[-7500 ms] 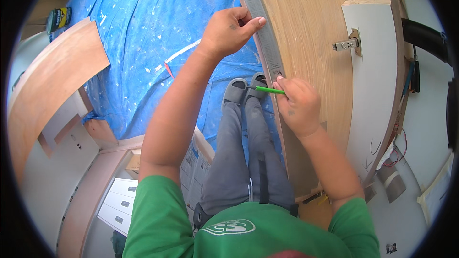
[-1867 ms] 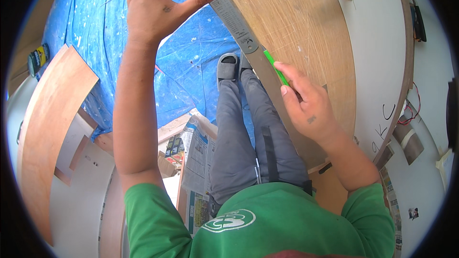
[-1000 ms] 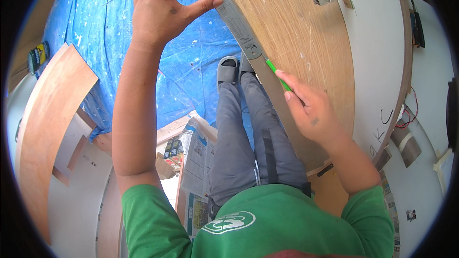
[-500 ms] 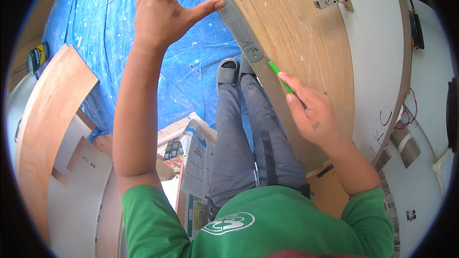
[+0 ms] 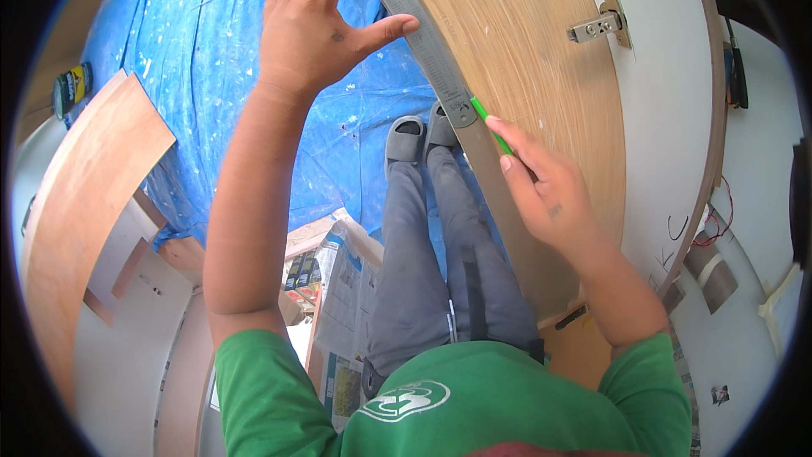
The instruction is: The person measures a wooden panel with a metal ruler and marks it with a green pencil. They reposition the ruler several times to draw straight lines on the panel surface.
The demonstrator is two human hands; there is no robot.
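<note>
A steel ruler [image 5: 423, 42] lies along the left edge of a wood-grain board [image 5: 516, 51]. My left hand [image 5: 309, 38] holds the ruler's far part, thumb stretched across it and fingers spread; some fingertips are cut off by the top of the picture. In my right hand [image 5: 545, 182] is a slim green pencil [image 5: 489, 123], pinched between thumb and fingers. Its tip meets the board beside the ruler's rounded near end.
A metal hinge [image 5: 599, 29] sticks out from the white panel [image 5: 655, 101] on the right. Blue sheeting [image 5: 211, 118] covers the floor, beneath my slippered feet [image 5: 406, 137]. Curved wooden panels [image 5: 101, 144] stand at left, and newspaper [image 5: 347, 288] lies near my legs.
The pencil tip has moved away from me, from just past the ruler's end to alongside its edge. My left hand stays on the ruler. The whole view has shifted slightly.
</note>
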